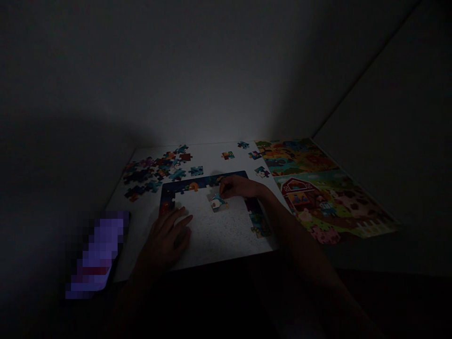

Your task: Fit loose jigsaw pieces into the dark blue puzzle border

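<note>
In dim light, a partly joined jigsaw puzzle border (205, 181) lies on a white board (205, 240), with pieces along its top, left and right sides. My right hand (236, 187) pinches a light blue and white puzzle piece (218, 202) over the bare middle of the border. Whether that piece touches the board I cannot tell. My left hand (171, 235) rests open on the board at the lower left, its spread fingers by the border's left side, part of which it hides.
Loose puzzle pieces (151, 172) are heaped at the back left. Single pieces, one a white-figured piece (262, 173), lie behind the border. On the right are two finished-looking pictures, a farm scene (318, 207) and an animal scene (296, 155). A lit phone (100, 254) is at left.
</note>
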`<state>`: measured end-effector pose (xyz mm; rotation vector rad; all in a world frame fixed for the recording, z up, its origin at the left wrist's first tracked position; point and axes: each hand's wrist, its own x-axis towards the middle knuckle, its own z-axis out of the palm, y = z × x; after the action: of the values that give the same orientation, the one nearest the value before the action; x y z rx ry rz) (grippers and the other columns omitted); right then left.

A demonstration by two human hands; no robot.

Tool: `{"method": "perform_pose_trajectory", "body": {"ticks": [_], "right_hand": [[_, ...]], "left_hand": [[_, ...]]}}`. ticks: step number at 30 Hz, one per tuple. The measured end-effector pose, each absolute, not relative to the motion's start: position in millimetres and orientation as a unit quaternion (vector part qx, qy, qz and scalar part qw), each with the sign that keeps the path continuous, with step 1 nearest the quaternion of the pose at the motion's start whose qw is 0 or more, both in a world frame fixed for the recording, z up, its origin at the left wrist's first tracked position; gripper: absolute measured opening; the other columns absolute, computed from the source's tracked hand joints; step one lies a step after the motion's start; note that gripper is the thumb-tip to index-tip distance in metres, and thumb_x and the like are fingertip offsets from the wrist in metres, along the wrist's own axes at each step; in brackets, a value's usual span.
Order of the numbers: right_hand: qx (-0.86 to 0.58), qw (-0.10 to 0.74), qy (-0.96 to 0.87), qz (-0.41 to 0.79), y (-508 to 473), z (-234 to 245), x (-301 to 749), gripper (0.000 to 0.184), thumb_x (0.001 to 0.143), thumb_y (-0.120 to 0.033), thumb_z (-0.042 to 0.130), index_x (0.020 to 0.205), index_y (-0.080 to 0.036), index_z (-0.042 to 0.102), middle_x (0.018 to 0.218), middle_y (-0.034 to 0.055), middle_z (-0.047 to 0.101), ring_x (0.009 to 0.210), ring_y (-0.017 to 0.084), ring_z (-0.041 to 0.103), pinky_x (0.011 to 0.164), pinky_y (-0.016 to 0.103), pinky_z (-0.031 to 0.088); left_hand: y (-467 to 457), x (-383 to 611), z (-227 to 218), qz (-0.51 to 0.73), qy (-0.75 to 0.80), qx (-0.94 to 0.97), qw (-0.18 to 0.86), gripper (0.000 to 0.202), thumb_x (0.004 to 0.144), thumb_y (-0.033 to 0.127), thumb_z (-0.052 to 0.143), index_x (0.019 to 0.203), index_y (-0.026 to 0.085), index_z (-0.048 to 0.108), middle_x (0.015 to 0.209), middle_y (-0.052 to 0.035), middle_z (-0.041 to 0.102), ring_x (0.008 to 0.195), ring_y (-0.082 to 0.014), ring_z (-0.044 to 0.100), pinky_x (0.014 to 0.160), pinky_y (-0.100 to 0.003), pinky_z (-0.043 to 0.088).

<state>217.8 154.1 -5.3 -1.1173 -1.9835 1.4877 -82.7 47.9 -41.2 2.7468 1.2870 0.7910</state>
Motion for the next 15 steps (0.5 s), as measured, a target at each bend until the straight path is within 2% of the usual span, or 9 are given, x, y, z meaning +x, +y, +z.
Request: {"method": "perform_pose_trajectory", "body": {"ticks": [6, 15], "right_hand": [[-0.392, 0.176, -0.717, 0.549, 154.1, -9.2, 219.0, 0.010, 0.067, -0.021, 0.074, 0.074, -0.015, 0.069, 0.070, -0.0019, 0.066, 0.067, 0.013, 0.059, 0.067, 0.025, 0.044], [-0.397, 0.154, -0.734, 0.529, 147.5, -5.0, 216.9, 0.007, 0.067, -0.020, 0.073, 0.074, -0.017, 0.071, 0.069, -0.0025, 0.068, 0.068, 0.014, 0.060, 0.067, 0.025, 0.044]], "left_hand": [[36.6, -45.2, -34.8, 0.229, 0.374, 0.897, 0.058, 0.037, 0.095, 0.032, 0.052, 0.130, 0.024, 0.059, 0.141, -0.0077, 0.055, 0.132, -0.0269, 0.047, 0.108, -0.044, 0.045], [59.0, 0.5, -38.3, 0.192, 0.425, 0.878, 0.104, 0.054, 0.085, 0.033, 0.066, 0.136, 0.023, 0.051, 0.144, -0.0107, 0.049, 0.135, -0.0316, 0.040, 0.111, -0.051, 0.038]]}}
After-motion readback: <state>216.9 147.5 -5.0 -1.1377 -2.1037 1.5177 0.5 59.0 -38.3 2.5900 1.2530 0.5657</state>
